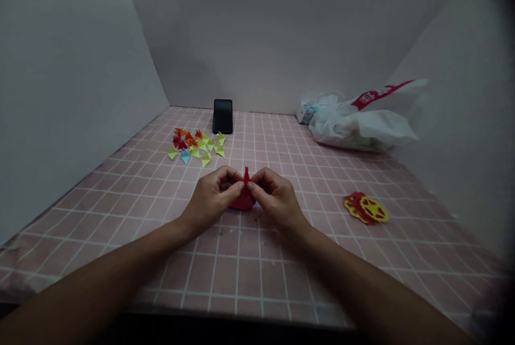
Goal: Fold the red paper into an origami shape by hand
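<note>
Between both hands, near the middle of the checked table, a piece of folded red paper (243, 203) stands up with a narrow split tip at its top. My left hand (215, 195) pinches its left side between thumb and fingers. From the other side, my right hand (277, 197) pinches its right edge the same way. The fingers cover much of the paper, so its full shape is hidden. Beyond my left hand lies a group of small folded paper pieces (194, 151) in yellow, orange, red and light blue.
A dark phone (222, 116) leans upright near the back wall. At the back right a white plastic bag (354, 127) lies against a small box (304, 112). Red and yellow paper cut-outs (374, 209) lie to the right. The pink table (249, 280) has white grid lines.
</note>
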Motion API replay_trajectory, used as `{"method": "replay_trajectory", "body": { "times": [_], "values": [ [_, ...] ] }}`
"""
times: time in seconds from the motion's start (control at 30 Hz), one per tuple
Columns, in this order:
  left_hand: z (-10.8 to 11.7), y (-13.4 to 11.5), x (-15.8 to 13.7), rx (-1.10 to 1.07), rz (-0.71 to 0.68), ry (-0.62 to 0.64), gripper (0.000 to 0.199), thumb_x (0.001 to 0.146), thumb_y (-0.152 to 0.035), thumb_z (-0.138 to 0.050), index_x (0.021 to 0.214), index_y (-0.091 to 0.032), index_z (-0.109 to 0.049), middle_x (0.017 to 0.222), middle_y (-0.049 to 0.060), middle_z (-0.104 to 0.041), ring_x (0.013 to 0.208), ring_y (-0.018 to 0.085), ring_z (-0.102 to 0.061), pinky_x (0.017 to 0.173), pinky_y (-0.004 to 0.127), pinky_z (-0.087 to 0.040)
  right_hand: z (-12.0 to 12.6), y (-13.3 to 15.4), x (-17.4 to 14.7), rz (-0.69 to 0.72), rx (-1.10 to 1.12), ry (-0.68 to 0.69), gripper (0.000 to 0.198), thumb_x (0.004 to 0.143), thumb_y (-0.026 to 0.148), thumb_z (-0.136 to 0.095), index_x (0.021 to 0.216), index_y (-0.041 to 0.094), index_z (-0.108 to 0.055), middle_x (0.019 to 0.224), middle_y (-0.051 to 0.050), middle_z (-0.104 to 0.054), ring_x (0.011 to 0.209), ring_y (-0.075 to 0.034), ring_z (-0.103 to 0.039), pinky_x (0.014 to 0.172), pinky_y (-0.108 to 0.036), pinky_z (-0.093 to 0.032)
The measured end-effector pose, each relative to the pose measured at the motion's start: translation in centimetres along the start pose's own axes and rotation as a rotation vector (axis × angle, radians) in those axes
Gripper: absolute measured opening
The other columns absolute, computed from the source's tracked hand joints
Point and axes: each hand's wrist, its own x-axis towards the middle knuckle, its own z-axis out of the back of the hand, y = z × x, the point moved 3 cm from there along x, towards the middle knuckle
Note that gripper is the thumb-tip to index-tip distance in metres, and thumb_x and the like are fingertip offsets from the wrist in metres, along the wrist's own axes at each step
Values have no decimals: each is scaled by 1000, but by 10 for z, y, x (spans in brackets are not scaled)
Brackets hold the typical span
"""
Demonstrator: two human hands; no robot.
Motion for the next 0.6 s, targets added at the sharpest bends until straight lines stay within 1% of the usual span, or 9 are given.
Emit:
{"method": "replay_trajectory", "body": {
  "times": [0.13, 0.3, 0.4, 0.47, 0.6],
  "values": [
    [1, -2, 1, 11, 2, -18, 11, 79, -27, -68, 85, -17, -64, 77, 1, -67, 69, 14, -62, 67, 26, -52, -1, 0, -1, -7, 30, 7, 15, 85, 30, -63, 74, 21, -57, 71, 0, -60, 65, -15, -56, 59, -28, -45],
    [0, -2, -1, -34, -2, -12, 13, 77, -25, -69, 86, -17, -65, 79, 1, -67, 71, 14, -63, 68, 26, -53, -2, 2, -2, 18, 70, 5, 10, 84, 26, -64, 77, 21, -58, 72, 0, -60, 65, -14, -56, 60, -28, -45],
    [0, -2, -2, -66, -10, -22, 14, 76, -25, -70, 86, -17, -64, 80, 1, -67, 72, 14, -63, 69, 26, -54, -3, 4, -3, -14, 172, 12, 7, 82, 25, -65, 83, 22, -60, 73, 1, -61, 64, -13, -57, 60, -28, -47],
    [0, -3, -2, -64, -14, -23, 14, 76, -24, -70, 87, -17, -65, 81, 1, -68, 72, 14, -64, 69, 26, -54, -4, 5, -3, -42, 241, 27, 9, 80, 25, -66, 87, 22, -61, 72, 2, -62, 63, -13, -58, 60, -28, -49],
    [1, -6, -2, -41, -40, -22, 11, 77, -21, -67, 87, -17, -67, 83, 2, -70, 76, 15, -66, 73, 27, -55, -5, 4, -4, -77, 357, 39, 8, 79, 22, -67, 86, 23, -63, 70, 3, -62, 61, -12, -57, 60, -28, -49]
  ]
}}
